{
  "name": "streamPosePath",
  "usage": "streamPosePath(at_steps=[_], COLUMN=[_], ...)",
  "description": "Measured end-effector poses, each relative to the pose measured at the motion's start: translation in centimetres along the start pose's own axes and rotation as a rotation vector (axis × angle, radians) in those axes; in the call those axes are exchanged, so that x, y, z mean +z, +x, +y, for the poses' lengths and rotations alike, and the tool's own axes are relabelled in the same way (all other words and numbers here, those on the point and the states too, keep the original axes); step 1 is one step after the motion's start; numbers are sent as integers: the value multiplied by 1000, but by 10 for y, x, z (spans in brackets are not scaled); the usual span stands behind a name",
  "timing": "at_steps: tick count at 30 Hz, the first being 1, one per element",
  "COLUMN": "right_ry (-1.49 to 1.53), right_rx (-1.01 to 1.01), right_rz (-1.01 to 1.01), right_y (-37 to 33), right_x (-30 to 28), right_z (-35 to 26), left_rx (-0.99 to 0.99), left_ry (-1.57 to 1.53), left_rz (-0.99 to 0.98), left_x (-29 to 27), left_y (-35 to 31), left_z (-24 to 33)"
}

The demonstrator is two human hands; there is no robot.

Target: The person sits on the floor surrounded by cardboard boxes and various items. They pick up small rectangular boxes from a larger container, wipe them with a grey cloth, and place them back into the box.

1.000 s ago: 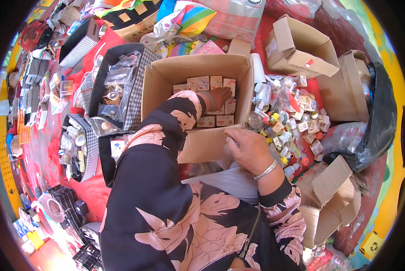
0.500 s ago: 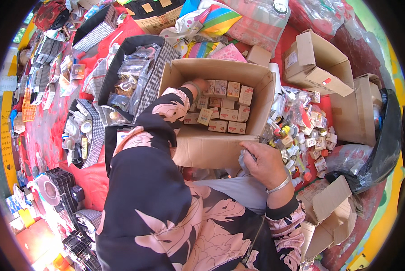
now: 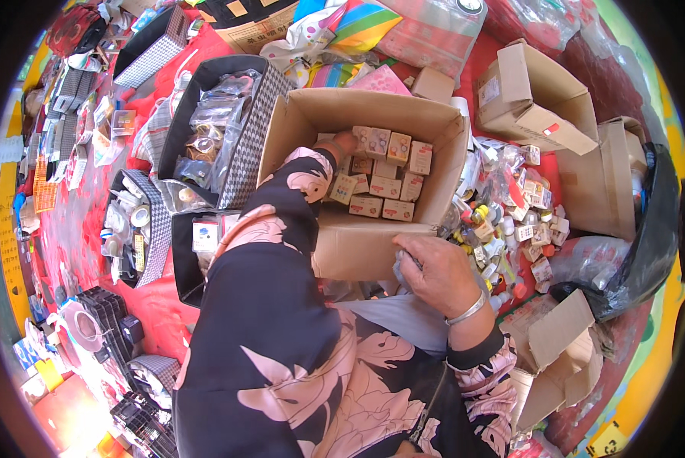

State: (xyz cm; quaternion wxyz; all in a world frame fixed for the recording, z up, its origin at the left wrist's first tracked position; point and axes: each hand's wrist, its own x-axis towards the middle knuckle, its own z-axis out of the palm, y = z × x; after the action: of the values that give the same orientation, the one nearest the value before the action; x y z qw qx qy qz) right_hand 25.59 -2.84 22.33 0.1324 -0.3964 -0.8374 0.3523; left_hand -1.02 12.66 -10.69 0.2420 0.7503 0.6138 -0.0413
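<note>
A large open cardboard box [image 3: 380, 103] stands in front of me, holding several small white and tan cartons [image 3: 386, 188] packed in rows. My left arm reaches over its left side, and my left hand [image 3: 345, 142] is at the left end of the far row of cartons. The fingers of that hand are hidden, so its grip does not show. By the front flap [image 3: 377, 252], my right hand [image 3: 443, 276] is closed on a crumpled grey cloth [image 3: 399, 269], with its fingertips at the flap's right end.
Checked fabric bins [image 3: 254, 126] with bagged goods sit to the left. Right of the box lies a heap of small cartons and bottles [image 3: 502, 229]. Other open cardboard boxes [image 3: 537, 99] and a black plastic bag [image 3: 651, 237] stand farther right. Coloured bags [image 3: 361, 29] lie behind.
My left forearm has shifted slightly right over the box, and its sleeve now covers a carton at the near left. My right hand keeps its hold by the flap. The whole view has shifted slightly.
</note>
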Motion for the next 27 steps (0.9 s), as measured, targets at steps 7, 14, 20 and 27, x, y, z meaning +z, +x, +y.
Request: streamPosePath(at_steps=[7,14,20,27], right_ry=[4,-10,-14,-39], right_rx=[41,44,31,-9], right_rz=[-16,-16,-23,-10], right_y=[-5,-5,-7,-6], right_x=[-2,-4,-4,-4], right_z=[5,0,0,0], left_rx=[1,-320,-425,-797], left_ry=[179,-190,-131,-302], left_rz=[-81,-486,-658,-455], left_x=[-11,-33,-63,-106], left_y=[1,-53,-89,-49], left_z=[-36,12,74,-2])
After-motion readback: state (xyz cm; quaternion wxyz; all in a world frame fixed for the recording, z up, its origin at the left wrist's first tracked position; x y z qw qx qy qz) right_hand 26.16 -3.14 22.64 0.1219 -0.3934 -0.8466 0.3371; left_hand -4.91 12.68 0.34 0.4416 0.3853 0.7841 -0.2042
